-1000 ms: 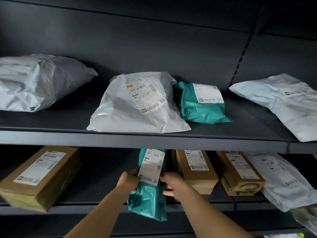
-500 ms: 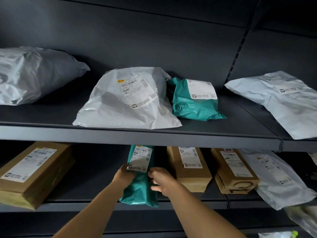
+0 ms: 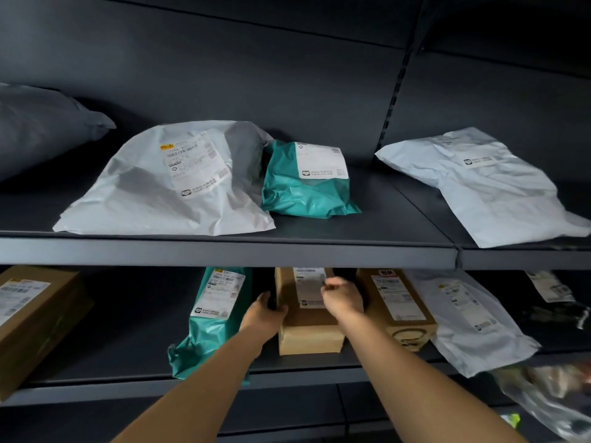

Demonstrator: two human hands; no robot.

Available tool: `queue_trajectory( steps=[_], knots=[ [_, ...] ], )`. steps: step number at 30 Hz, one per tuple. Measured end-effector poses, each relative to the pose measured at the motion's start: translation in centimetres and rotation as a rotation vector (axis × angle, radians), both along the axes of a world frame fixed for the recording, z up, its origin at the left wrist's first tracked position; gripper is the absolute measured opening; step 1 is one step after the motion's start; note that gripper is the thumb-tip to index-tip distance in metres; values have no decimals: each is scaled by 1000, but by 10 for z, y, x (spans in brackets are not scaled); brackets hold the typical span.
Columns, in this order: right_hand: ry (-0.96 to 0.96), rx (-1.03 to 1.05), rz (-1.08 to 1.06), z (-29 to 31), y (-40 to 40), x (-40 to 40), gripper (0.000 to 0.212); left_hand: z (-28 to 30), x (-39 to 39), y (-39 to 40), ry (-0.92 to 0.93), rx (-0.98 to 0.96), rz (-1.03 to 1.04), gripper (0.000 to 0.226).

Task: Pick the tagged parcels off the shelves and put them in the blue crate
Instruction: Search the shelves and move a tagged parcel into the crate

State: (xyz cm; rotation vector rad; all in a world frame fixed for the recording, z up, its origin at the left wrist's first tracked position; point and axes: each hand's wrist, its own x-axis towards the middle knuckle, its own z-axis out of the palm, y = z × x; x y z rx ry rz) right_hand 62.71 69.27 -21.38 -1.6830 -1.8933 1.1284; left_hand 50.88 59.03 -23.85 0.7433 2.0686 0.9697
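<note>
A dark grey metal upper shelf (image 3: 367,225) spans the view, and a dark grey lower shelf (image 3: 96,356) lies beneath it. On the upper shelf, a large white plastic mailer bag with a printed label (image 3: 166,190) is seen left of centre, reaching the near edge. A second white plastic mailer bag (image 3: 489,187) lies at the right, partly over the shelf's near edge. A grey plastic bag (image 3: 41,129) is seen at the far left. A small teal plastic parcel with a white label (image 3: 307,187) rests just right of the large white bag, touching it.

On the lower shelf, a brown cardboard box with a label (image 3: 28,321) sits at the left. A long white plastic mailer (image 3: 473,321) lies at the right, its near end hanging past the edge. Just left of it stands a brown cardboard box with a red-marked label (image 3: 399,308). A teal plastic mailer with a white label (image 3: 208,321) lies left of centre, tilted, its near end at the shelf's front edge.

Between these, a narrow brown cardboard box with a white label (image 3: 307,327) is gripped from both sides. The left hand (image 3: 263,318) is closed around its left side. The right hand (image 3: 343,298) is laid over its top right edge, fingers curled onto the label.
</note>
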Motion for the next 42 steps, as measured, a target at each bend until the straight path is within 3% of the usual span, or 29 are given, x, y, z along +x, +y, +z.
queue_trajectory(
  steps=[2,5,12,19,32,42],
  knots=[
    [-45,-79,7,-5,5,15,47,-3,14,7,-86,8,-7,58],
    [49,-225,-6,-13,5,27,60,-14,26,14,-126,18,13,53],
    [126,-305,-27,-20,7,40,45,-22,29,6,-138,105,247,46],
    [174,-285,-31,-18,-1,44,42,-10,34,-10,-118,172,296,46],
    [219,-370,-36,-7,-5,33,44,-11,17,-7,-104,118,246,46],
    [254,-438,-31,-14,5,28,23,-22,-1,18,25,-52,100,49]
  ],
)
